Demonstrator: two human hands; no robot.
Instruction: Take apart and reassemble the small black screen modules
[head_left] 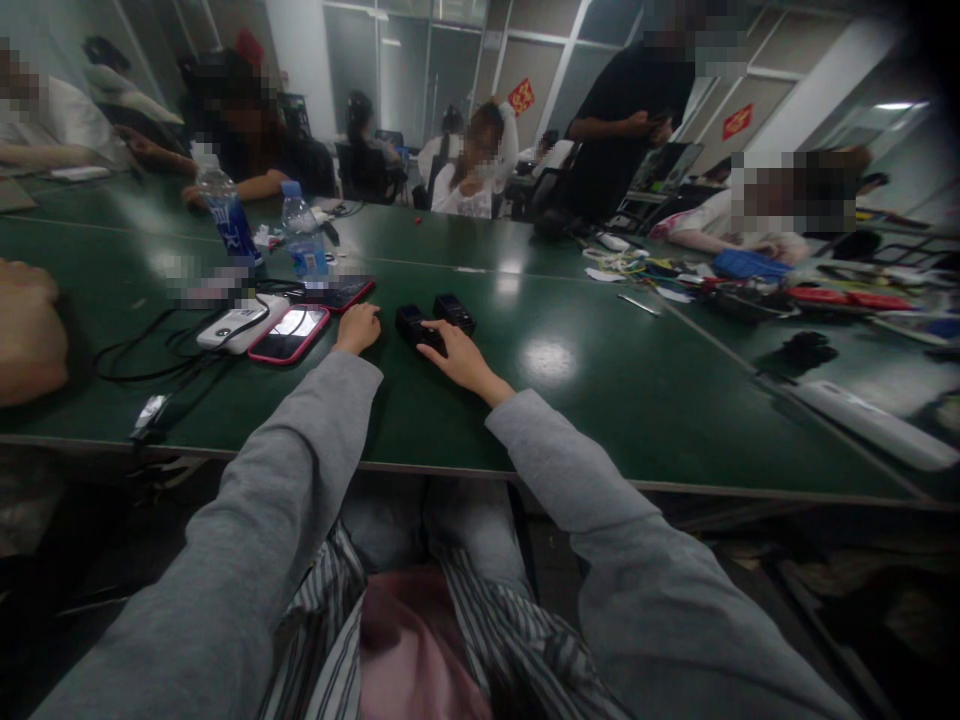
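Observation:
Two small black handheld devices with little screens lie side by side on the green table. My right hand (466,362) is on the nearer black device (410,322), its thumb and fingers around the near right end. Just beyond my right fingers lies the other black device (454,308). My left hand (358,328) rests on the table to the left of them, fingers loosely bent and holding nothing. Close by on its left are a pink-cased phone (291,334) with a lit screen and a dark phone with a red edge (346,293).
Left: a white power bank (241,326), black cables (139,375) and two water bottles, one blue-labelled (231,222), one smaller (304,245). A neighbour's arm (30,335) rests at the far left. Right: tangled wires (637,262), a pen (637,306) and a white bar (874,425). People sit opposite.

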